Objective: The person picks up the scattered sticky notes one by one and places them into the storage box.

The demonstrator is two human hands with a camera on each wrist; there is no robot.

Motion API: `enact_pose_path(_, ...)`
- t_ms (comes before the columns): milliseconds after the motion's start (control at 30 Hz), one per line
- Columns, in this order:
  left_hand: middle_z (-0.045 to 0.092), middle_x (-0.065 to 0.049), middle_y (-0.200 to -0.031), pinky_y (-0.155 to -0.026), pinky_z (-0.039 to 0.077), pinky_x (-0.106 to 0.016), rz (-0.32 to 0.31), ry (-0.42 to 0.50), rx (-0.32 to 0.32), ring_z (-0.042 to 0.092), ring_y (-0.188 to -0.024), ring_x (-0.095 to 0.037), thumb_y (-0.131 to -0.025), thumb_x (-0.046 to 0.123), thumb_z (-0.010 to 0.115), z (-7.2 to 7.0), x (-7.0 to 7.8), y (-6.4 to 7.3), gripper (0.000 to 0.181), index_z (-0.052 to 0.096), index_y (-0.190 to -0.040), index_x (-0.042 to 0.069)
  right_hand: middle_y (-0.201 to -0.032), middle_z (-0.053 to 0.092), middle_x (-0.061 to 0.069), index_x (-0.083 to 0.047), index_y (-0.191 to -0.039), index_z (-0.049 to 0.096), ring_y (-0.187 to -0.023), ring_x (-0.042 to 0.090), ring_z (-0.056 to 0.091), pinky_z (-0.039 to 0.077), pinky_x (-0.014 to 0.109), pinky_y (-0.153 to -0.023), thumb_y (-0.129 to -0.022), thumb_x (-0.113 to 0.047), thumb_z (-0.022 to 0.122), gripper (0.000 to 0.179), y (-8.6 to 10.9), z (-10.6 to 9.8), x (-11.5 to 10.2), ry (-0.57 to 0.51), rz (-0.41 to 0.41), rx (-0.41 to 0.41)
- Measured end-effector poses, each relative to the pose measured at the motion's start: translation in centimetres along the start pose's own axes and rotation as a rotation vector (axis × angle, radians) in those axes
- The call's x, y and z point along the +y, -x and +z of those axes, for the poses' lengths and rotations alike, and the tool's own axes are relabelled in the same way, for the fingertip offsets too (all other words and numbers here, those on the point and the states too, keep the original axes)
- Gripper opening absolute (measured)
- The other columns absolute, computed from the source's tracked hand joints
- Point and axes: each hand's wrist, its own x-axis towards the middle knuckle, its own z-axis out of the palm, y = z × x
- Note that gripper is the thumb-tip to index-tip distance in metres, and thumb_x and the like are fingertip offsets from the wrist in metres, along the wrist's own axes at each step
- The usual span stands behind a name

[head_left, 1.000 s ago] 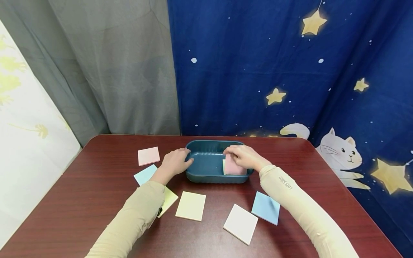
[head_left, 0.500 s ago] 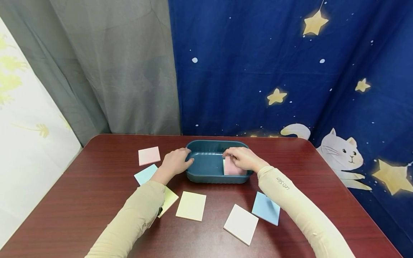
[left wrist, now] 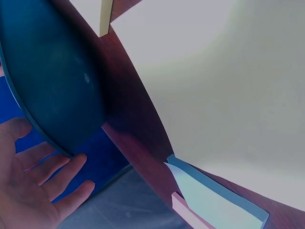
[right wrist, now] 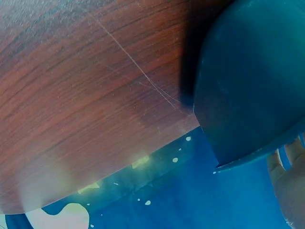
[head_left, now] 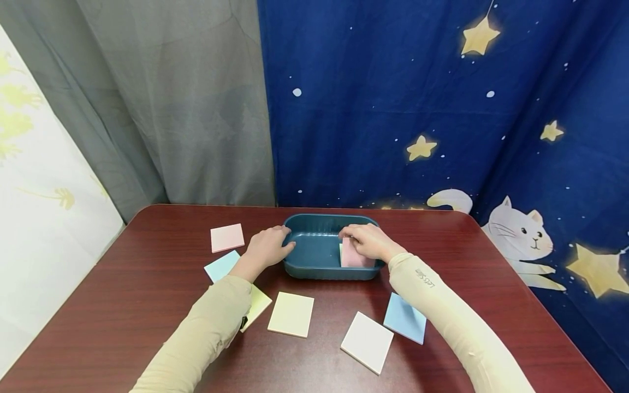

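Observation:
A dark teal plastic bin sits near the table's far edge. At its left end my left hand touches the rim with fingers spread and loosely straight; the left wrist view shows the fingers by the rim. Over the bin's right end, my right hand holds the top of a pink sticky note pad, which stands tilted inside. A thin pale green edge shows behind it. In the right wrist view the bin wall hides the pad and my fingertips.
Around the bin lie a pink pad, a light blue pad, a yellow-green pad partly under my left forearm, a cream pad, a white pad and a blue pad beside my right sleeve. Curtains hang behind the table.
My right hand has lowered slightly at the bin's right end, and its forearm has shifted a little left. My left hand and the loose pads have not moved.

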Motion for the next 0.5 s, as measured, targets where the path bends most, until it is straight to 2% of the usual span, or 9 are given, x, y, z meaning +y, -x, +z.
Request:
enact_pose_path(233, 0.053, -0.014, -0.118, -0.079, 0.045, -0.043, 0.004, 0.004, 0.004, 0.053, -0.101, -0.028, -0.086, 0.032, 0.055, 0.0, 0.0, 0.1, 0.045, 0.053, -0.120, 0.003, -0.098, 0.060, 0.003, -0.009, -0.105, 0.062, -0.089, 0.017, 0.056, 0.044, 0.035, -0.077, -0.083, 0.003, 0.044, 0.031, -0.1, 0.9, 0.4, 0.045, 0.050, -0.025)
enact_pose_path(500, 0.052, -0.014, -0.119, -0.078, 0.045, -0.043, 0.004, 0.002, 0.003, 0.053, -0.102, -0.028, -0.086, 0.033, 0.055, 0.1, 0.0, 0.1, 0.046, 0.053, -0.121, 0.003, -0.100, 0.060, 0.003, -0.009, -0.109, 0.061, -0.084, 0.015, 0.055, 0.045, 0.033, -0.072, -0.083, 0.001, 0.044, 0.032, -0.2, 1.6, 0.2, 0.048, 0.103, -0.080)
